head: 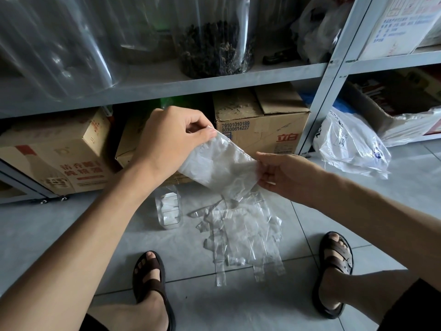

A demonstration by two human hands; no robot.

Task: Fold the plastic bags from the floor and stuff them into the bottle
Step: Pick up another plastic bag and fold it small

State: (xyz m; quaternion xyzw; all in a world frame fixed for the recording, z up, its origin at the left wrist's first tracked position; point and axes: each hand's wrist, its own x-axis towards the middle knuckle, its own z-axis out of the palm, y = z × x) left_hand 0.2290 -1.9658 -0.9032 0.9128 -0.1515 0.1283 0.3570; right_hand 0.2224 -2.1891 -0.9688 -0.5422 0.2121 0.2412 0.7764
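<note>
A thin clear plastic bag (218, 162) is held up in the air between both hands. My left hand (170, 142) pinches its upper edge between thumb and fingers. My right hand (282, 174) pinches its lower right edge. Below them, several more clear plastic bags (243, 232) lie in a loose pile on the grey tiled floor, their handles trailing toward my feet. A clear plastic bottle (168, 207) stands on the floor left of the pile, with folded plastic visible inside it.
A metal shelf rack (167, 84) stands ahead with big clear jars on it. Cardboard boxes (262, 125) sit under the shelf. A crumpled printed plastic bag (350, 144) lies at the right by the rack post. My sandalled feet (150, 278) flank the pile.
</note>
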